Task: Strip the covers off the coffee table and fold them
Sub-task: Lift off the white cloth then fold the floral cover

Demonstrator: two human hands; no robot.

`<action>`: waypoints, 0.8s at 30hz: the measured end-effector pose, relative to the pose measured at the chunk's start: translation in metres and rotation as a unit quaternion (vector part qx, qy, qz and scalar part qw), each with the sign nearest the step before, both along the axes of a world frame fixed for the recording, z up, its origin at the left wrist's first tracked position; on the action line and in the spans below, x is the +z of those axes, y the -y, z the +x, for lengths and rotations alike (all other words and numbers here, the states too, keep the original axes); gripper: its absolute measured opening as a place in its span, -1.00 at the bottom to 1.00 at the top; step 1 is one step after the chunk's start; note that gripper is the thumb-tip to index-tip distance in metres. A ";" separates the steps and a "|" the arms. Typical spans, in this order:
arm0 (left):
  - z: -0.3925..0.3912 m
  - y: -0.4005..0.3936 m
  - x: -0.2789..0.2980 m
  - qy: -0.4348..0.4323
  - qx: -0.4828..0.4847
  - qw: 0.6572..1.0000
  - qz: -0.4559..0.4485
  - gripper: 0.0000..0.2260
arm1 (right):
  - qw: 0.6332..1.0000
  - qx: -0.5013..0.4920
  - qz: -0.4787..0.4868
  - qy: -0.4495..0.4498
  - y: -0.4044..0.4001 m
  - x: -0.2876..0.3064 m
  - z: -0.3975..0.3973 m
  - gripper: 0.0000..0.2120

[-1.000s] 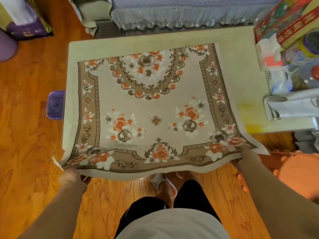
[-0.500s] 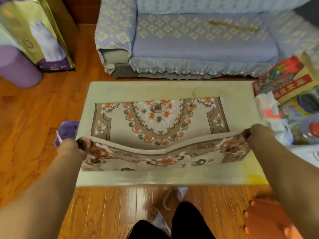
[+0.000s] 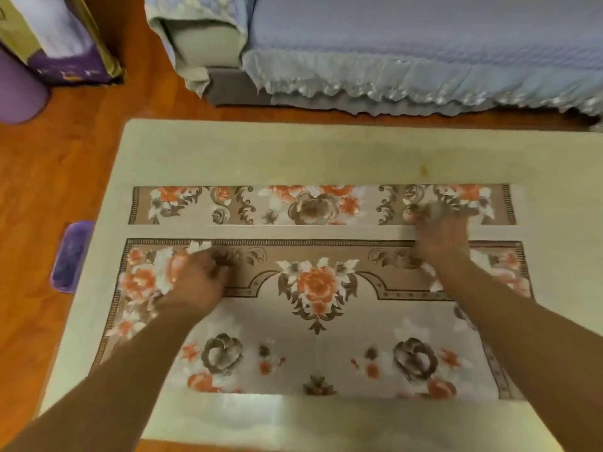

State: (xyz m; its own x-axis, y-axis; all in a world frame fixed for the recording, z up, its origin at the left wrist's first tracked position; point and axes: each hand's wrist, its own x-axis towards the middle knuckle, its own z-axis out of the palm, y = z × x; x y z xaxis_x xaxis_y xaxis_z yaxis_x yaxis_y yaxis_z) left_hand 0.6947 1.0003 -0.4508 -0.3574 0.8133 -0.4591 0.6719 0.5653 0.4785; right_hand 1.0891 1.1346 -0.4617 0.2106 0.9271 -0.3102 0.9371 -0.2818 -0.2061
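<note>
The floral beige cover (image 3: 316, 321) lies folded over itself on the pale coffee table (image 3: 293, 151). Its turned-over edge stops short of the far edge, so a strip of the lower layer (image 3: 313, 205) shows beyond it. My left hand (image 3: 195, 283) rests on the upper layer near its left end, fingers loosely curled and gripping nothing I can see. My right hand (image 3: 440, 234), blurred, lies across the folded edge near the right end with fingers stretched out onto the far strip. Both top corners of the fold lie flat and free.
A sofa with a blue-grey frilled cover (image 3: 408, 44) stands just beyond the table. A purple stool (image 3: 70, 256) sits on the wooden floor at the table's left side. A purple cylinder (image 3: 16, 89) and a printed bag (image 3: 58, 37) stand far left.
Both hands carried the near edge of the cover away from me over the table and laid it down. They have let go of the corners and moved inward onto the cloth.
</note>
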 end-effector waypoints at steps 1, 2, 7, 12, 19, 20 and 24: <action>-0.003 0.004 -0.017 -0.046 -0.065 0.997 -0.023 -0.63 | 0.996 0.086 -0.004 -0.005 0.007 -0.007 -0.022 -0.69; -0.005 0.006 -0.026 -0.088 -0.113 0.989 -0.040 -0.58 | 0.988 0.150 -0.013 -0.030 0.014 -0.011 -0.041 -0.70; -0.041 -0.015 -0.048 -0.206 -0.247 0.945 0.051 -0.59 | 0.947 0.318 0.005 -0.047 0.019 -0.028 -0.102 -0.57; -0.064 -0.057 -0.050 -0.201 -0.293 0.933 0.050 -0.55 | 0.948 0.316 -0.010 -0.030 0.000 -0.040 -0.118 -0.53; -0.076 -0.104 -0.043 -0.146 -0.301 0.940 -0.071 -0.63 | 0.964 0.244 -0.061 -0.089 -0.008 -0.036 -0.121 -0.73; -0.079 -0.106 -0.043 -0.145 -0.308 0.937 -0.082 -0.66 | 0.967 0.228 -0.067 -0.089 -0.009 -0.035 -0.124 -0.76; -0.093 -0.106 -0.045 -0.064 -0.263 0.961 -0.062 -0.82 | 0.977 0.158 -0.076 -0.122 -0.011 -0.035 -0.133 -0.88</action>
State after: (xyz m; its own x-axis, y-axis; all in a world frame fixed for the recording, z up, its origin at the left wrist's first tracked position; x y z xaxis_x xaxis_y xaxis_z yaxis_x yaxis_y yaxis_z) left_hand 0.6015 1.1065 -0.4962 0.0283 0.8390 -0.5435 0.9289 0.1788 0.3244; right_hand 0.9563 1.1459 -0.4968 -0.1756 0.8736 -0.4540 0.9107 -0.0311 -0.4119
